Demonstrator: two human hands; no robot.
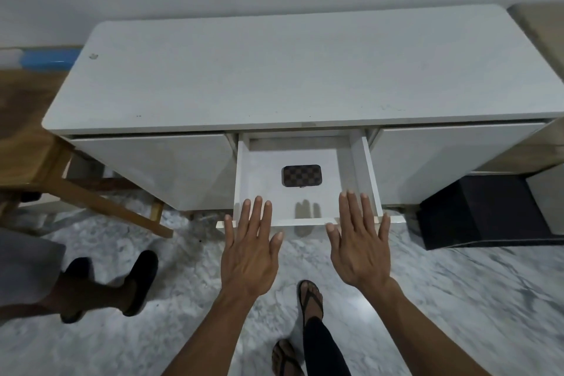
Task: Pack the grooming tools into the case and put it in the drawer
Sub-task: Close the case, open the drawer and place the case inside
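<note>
While the drawer (pixel 306 192) of the white cabinet (pixel 274 76) stands pulled out, a closed checkered case (pixel 301 175) lies flat near the middle of its floor, clear of the walls. Left hand (pixel 250 249) and right hand (pixel 360 241) are spread palm-down, fingers straight, gripping nothing; their fingertips reach over the drawer's front edge, though contact with it cannot be judged. Sandalled feet (pixel 309 299) stand on the marble floor (pixel 183 330). A wooden chair (pixel 45 162) stands at left, a black box (pixel 476 210) at right, and a second person's dark shoes (pixel 140 281) are near.
</note>
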